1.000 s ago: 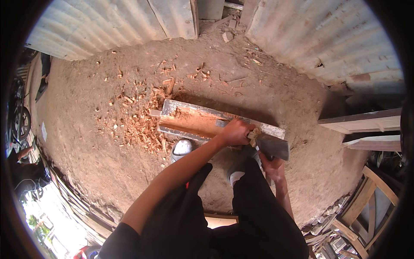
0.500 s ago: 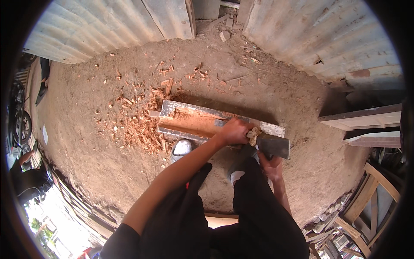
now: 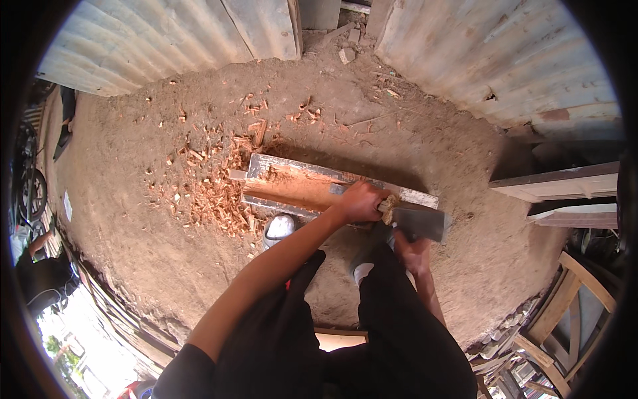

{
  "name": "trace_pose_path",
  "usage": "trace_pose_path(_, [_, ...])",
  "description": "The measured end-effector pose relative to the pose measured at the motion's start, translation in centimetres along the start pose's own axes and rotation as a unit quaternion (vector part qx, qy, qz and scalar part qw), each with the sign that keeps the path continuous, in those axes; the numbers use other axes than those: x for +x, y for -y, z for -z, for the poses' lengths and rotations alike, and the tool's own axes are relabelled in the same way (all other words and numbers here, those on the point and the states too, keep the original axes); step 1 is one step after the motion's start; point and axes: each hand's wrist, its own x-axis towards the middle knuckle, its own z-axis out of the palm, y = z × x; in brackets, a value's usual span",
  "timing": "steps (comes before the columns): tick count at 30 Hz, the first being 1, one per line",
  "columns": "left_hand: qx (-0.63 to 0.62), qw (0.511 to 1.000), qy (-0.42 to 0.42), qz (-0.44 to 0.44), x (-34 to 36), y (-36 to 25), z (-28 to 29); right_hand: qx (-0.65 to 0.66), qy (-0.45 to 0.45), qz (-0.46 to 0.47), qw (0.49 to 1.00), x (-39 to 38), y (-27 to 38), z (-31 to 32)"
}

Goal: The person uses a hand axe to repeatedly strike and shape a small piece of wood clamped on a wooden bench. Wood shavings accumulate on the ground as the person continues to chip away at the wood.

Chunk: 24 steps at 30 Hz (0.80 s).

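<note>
A broad-bladed tool [image 3: 420, 223] is held over the right half of a hollowed wooden beam [image 3: 299, 188], near the middle of the view. Its long axis is inclined a little, and its flat grey blade, slightly blurred, is pointed between 3 and 4 o'clock. The left hand [image 3: 362, 201] is closed firmly around the tool, behind the bound fibres [image 3: 389, 209]. The right hand [image 3: 412, 255] is placed below the blade, between 4 and 5 o'clock from the left one; whether something is gripped by it cannot be told. The beam is laid on the earth floor [image 3: 166, 259] with its ends toward just past 9 and just past 3 o'clock. Wood shavings [image 3: 226, 203] are scattered at its 9 o'clock end.
</note>
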Motion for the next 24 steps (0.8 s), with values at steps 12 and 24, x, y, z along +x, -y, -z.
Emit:
trace_pose_path(12, [0.008,0.999,-0.033,-0.016,0.2,-0.2,0.9,-0.124,0.005,0.212,0.969,-0.3,1.3,0.1])
trace_pose_path(24, [-0.017,0.995,-0.086,-0.037,-0.1,0.5,0.5,-0.041,0.023,0.017,0.999,-1.1,2.6,0.5])
